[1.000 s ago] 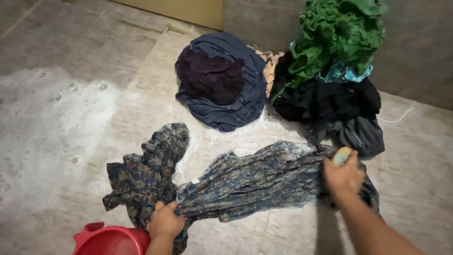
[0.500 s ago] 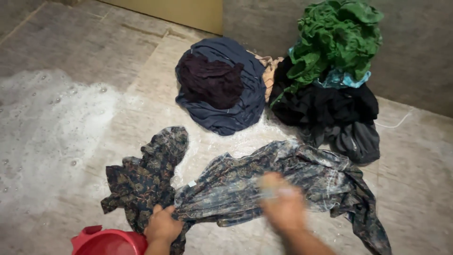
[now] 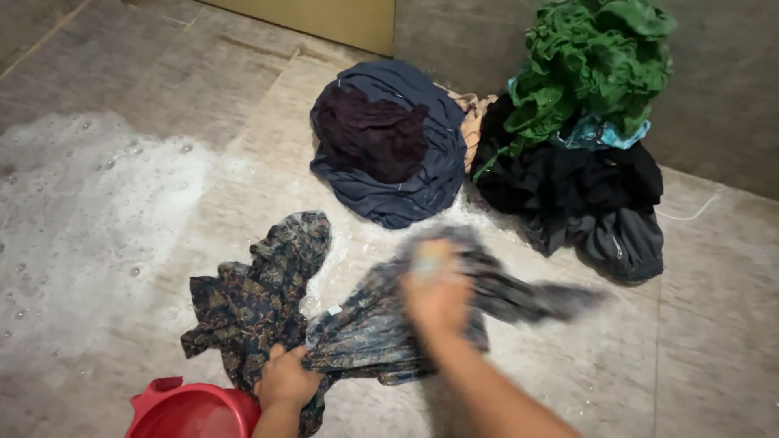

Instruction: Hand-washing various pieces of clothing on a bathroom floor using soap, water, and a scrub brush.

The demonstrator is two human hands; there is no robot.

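On the wet floor (image 3: 114, 97), suds (image 3: 73, 211) spread at far left and a red bucket (image 3: 191, 412) sits at the bottom edge. Just right of the bucket, the left hand (image 3: 286, 380) is closed on the bunched near end of a patterned garment (image 3: 260, 300). The garment lies flat, its long axis running left to right, the far end pointing right toward a dark heap (image 3: 600, 203). The right hand (image 3: 436, 292) is on its middle, blurred; I cannot tell its grip. Beyond lie a navy bundle (image 3: 406, 154) and green cloth (image 3: 592, 73).
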